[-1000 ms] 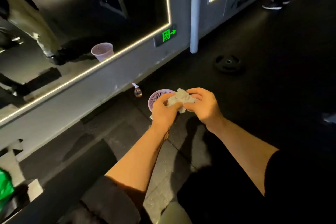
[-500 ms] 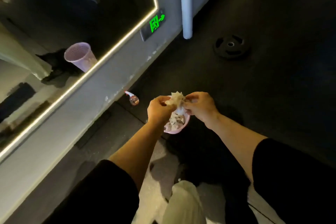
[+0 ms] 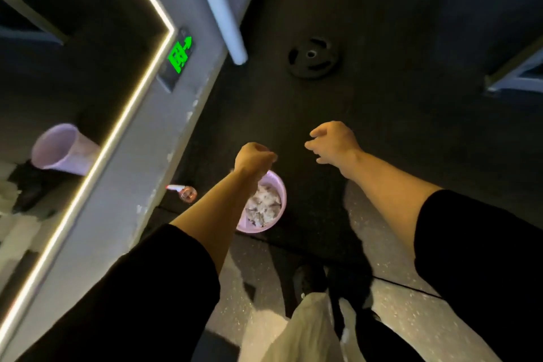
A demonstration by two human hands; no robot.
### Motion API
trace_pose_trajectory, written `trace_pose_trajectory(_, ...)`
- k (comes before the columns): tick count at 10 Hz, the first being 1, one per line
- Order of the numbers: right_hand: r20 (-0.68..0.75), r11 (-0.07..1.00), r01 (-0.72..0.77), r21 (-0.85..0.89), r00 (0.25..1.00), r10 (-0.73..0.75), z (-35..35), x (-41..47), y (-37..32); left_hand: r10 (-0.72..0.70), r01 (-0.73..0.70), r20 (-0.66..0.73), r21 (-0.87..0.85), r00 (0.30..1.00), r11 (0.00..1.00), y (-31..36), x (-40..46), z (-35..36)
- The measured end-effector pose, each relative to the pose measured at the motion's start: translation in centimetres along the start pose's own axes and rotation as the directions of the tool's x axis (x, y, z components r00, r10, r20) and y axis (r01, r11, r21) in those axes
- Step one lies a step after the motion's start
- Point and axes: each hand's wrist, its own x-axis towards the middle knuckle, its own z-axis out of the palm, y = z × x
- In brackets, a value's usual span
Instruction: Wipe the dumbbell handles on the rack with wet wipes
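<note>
A small pink waste basket point(image 3: 279, 194) stands on the dark floor by the wall, with several crumpled used wipes point(image 3: 263, 206) inside. My left hand point(image 3: 254, 157) hovers just above the basket's far rim, its fingers curled closed with nothing visible in them. My right hand point(image 3: 332, 141) is off to the right of the basket, over bare floor, with fingers loosely apart and empty. No dumbbell or rack is in view.
A mirror wall with a lit edge point(image 3: 111, 138) runs along the left, with a green exit sign point(image 3: 179, 54) and a white pipe point(image 3: 219, 6). A small spray bottle point(image 3: 185, 191) lies by the wall. A black weight plate point(image 3: 313, 57) rests on the floor ahead. My legs and shoe point(image 3: 308, 282) are below.
Both hands held a crumpled wipe together over the basket; now the wipe is out of my hands and they have parted, the right one moving right. The view has tilted down.
</note>
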Motion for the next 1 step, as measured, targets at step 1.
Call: trace_pose_trajectory(1, -0.104, 0.996, 0.012, 0.086, 0.995, -0.003, -5.71, -1.95, 1.81, 0.151, -0.156, 0.063, 0.073, 0.987, 0.985, 4.67, -2.74, 4.30)
